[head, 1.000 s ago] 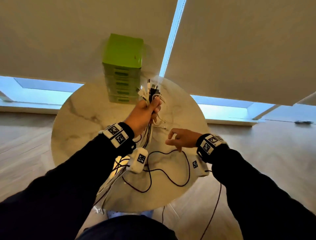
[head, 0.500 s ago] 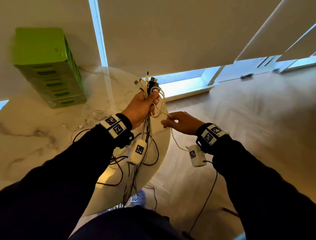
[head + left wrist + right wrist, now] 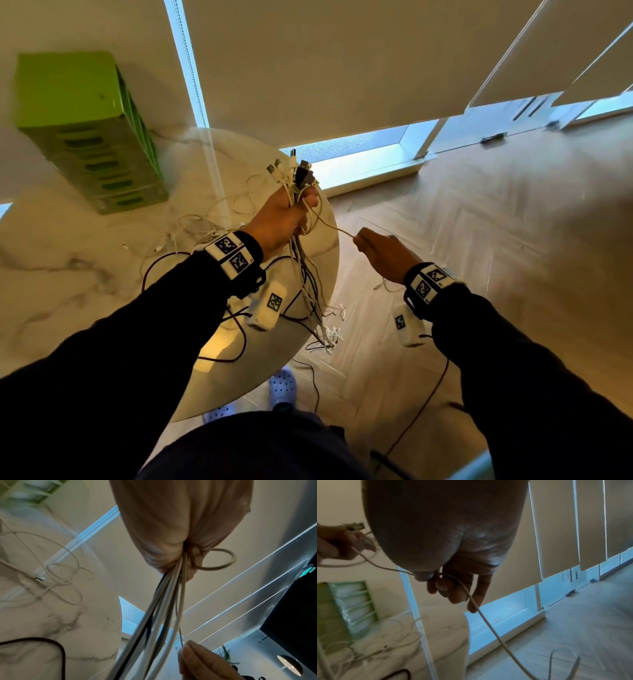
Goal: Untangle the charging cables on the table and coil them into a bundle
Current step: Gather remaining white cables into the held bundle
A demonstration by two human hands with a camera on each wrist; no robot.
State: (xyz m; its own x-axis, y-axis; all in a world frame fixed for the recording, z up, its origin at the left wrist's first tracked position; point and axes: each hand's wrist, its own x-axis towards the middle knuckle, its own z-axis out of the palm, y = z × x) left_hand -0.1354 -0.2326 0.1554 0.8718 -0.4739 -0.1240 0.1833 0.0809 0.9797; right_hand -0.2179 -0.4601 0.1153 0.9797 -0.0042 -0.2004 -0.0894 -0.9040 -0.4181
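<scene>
My left hand (image 3: 284, 216) grips a bundle of white and dark charging cables (image 3: 308, 287) above the table's right edge, with the plug ends (image 3: 294, 171) sticking up from the fist and the cords hanging past the rim. One thin white cable (image 3: 334, 226) runs from that fist to my right hand (image 3: 380, 253), which pinches it out over the floor. In the right wrist view the same white cable (image 3: 481, 614) passes under my thumb and trails down. The left wrist view shows the hanging cords (image 3: 164, 605) leaving my fist. More loose white cables (image 3: 219, 219) lie tangled on the table.
A green drawer box (image 3: 92, 137) stands at the back left of the round marble table (image 3: 68, 274). Dark thin wires (image 3: 236, 329) loop across the tabletop near me. To the right is wooden floor (image 3: 479, 212), with blinds and low windows behind.
The view has swung right. My right hand took hold of one white cable near the bundle and has drawn it out to the right, away from my left fist.
</scene>
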